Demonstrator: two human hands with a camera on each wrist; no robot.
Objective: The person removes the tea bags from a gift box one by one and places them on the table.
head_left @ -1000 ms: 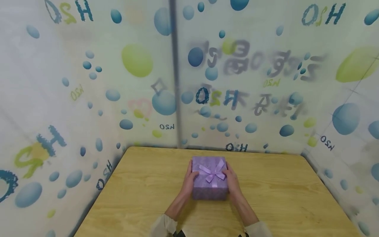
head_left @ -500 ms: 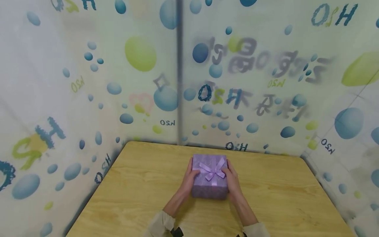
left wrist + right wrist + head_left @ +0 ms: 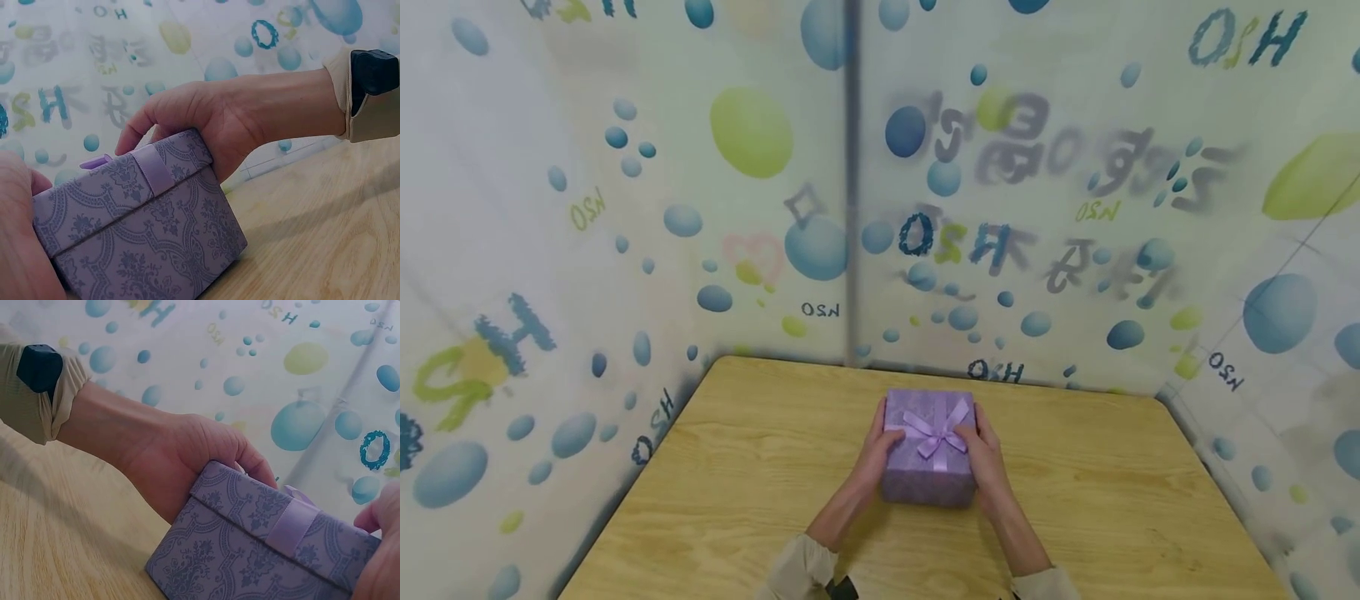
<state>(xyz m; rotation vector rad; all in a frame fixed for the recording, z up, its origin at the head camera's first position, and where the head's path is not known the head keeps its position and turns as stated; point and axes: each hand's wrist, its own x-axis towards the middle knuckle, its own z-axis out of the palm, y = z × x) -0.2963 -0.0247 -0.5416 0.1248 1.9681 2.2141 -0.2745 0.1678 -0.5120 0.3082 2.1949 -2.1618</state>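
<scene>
Purple gift box (image 3: pixel 925 468) is over the worktop (image 3: pixel 737 475), directly between left hand (image 3: pixel 875 457) and right hand (image 3: pixel 987 458). Grip: both hands clamped on the box from opposite sides, thumbs over the lid (image 3: pixel 122 190), fingers along the side walls. Neither hand nearer; each is in contact. Key relation: the hold runs across the box's width, left to right as the wearer faces it. No long axis called with confidence: lid looks close to square from above, near wall plainly wider than tall. Bow (image 3: pixel 936 435) lies on the lid between the thumbs, right thumb closer; whether it touches, unclear. Ribbon (image 3: pixel 153 169) runs down over the lid's near rim. Lid seated, dark seam visible below it. Hidden: far wall, base, contents, most fingertips. Cannot tell whether the base touches the worktop or is slightly raised; faint shadow just beneath. Left wrist view cuts off the left hand at its edge; right wrist view does the same to the right hand.
</scene>
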